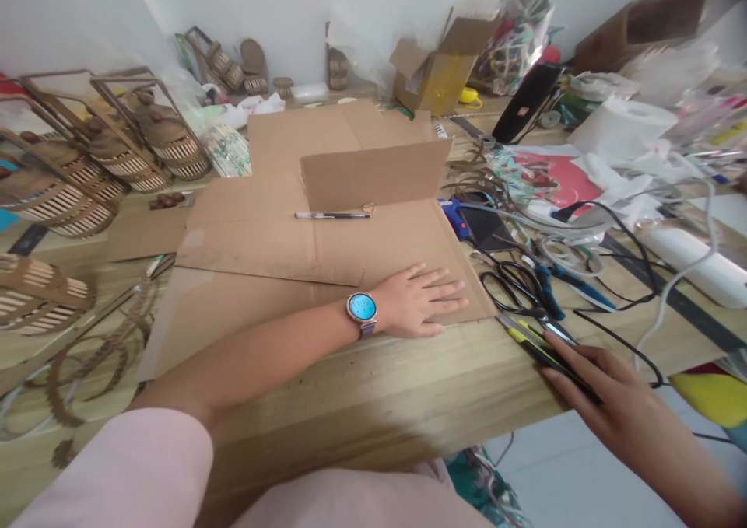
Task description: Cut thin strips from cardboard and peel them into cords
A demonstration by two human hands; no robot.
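Observation:
My left hand [420,301], with a watch on its wrist, lies flat with fingers spread on the near right part of a large cardboard sheet [250,225]. A pen [332,215] rests on the cardboard beyond it, in front of a raised flap [377,172]. In my right hand [607,392] is a black and yellow utility knife [540,349], its tip close to the cardboard's right corner. Scissors [513,287] lie just past the knife, beside blue-handled pliers [575,287].
Woven baskets with handles [169,135] stand at the left. Coiled strips [87,365] lie near the left edge. An open cardboard box [437,77] stands at the back. To the right are cables, a paper roll [627,127] and a blue glue gun [454,217].

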